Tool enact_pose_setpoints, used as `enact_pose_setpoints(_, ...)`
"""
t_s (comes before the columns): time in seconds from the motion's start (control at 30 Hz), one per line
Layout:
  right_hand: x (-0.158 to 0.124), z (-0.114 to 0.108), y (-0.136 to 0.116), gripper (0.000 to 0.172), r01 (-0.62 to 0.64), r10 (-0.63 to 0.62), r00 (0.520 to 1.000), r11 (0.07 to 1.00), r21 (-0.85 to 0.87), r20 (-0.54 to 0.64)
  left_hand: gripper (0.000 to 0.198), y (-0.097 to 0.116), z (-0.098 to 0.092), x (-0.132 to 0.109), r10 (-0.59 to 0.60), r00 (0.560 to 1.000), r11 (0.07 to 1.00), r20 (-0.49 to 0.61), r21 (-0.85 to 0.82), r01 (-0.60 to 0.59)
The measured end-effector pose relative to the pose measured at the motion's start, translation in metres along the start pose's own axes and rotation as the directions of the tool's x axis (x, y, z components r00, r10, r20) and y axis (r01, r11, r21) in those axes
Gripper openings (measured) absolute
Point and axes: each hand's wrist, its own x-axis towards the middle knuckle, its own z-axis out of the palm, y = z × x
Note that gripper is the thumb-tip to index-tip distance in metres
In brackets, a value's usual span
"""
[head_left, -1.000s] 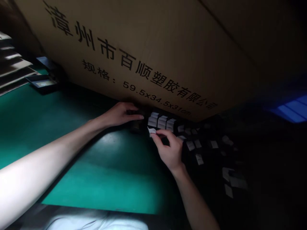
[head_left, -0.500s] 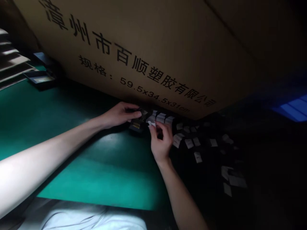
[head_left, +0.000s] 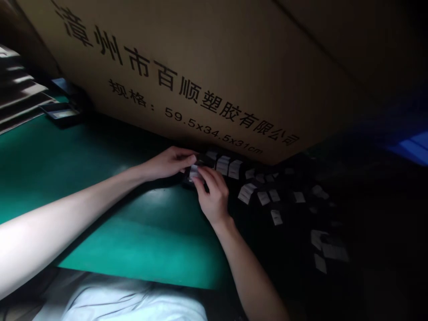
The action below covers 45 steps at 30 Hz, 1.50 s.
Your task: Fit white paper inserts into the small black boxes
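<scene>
My left hand (head_left: pixel 169 162) rests on the green mat (head_left: pixel 100 187) at the foot of a big cardboard box (head_left: pixel 214 67), its fingers closed on a small dark box (head_left: pixel 195 166). My right hand (head_left: pixel 212 194) meets it from the right and pinches a small white paper slip (head_left: pixel 194 171) down onto that dark box. Both hands touch the box. Just to the right lies a row of stacked white slips (head_left: pixel 227 164).
Several loose white slips (head_left: pixel 264 196) are scattered over the dark surface to the right. A dark tray (head_left: pixel 62 115) and stacked flat sheets (head_left: pixel 16 98) sit at the far left. The printed cardboard box walls off the far side. White cloth (head_left: pixel 133 303) shows at the near edge.
My right hand picked a white slip from the pile and carried it left to the dark box under my left hand. The left hand stayed in place.
</scene>
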Motion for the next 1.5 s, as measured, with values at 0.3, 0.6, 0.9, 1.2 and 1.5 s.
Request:
enact_pose_setpoints(0.3, -0.003, 0.001, 0.002, 0.03, -0.032, 0.032, 0.999, 0.999, 0.018, -0.011, 0.063, 0.012, 0.001, -0.002, -0.155, 0.988, 0.987, -0.017, -0.043, 0.154)
enact_pose_setpoints(0.6, -0.002, -0.001, 0.002, 0.025, -0.104, 0.104, 0.995, 0.995, -0.006, 0.008, 0.068, 0.005, -0.002, 0.001, -0.164, 0.986, 0.971, -0.02, -0.178, 0.158)
enact_pose_setpoints(0.9, -0.001, 0.0, 0.007, 0.015, -0.179, 0.18, 0.983, 0.983, 0.033, -0.034, 0.061, 0.002, -0.004, 0.003, -0.152, 0.988, 0.975, -0.004, -0.165, 0.149)
enact_pose_setpoints(1.2, 0.001, -0.004, 0.014, 0.018, -0.298, 0.303, 0.951, 0.951, 0.075, -0.065, 0.058, 0.002, -0.001, 0.005, -0.168, 0.982, 0.964, -0.087, -0.221, 0.146)
enact_pose_setpoints(1.5, 0.006, -0.01, 0.011, 0.016, -0.429, 0.425, 0.901, 0.841, 0.33, 0.088, 0.056, 0.002, -0.001, 0.004, -0.185, 0.977, 0.961, -0.109, -0.226, 0.156)
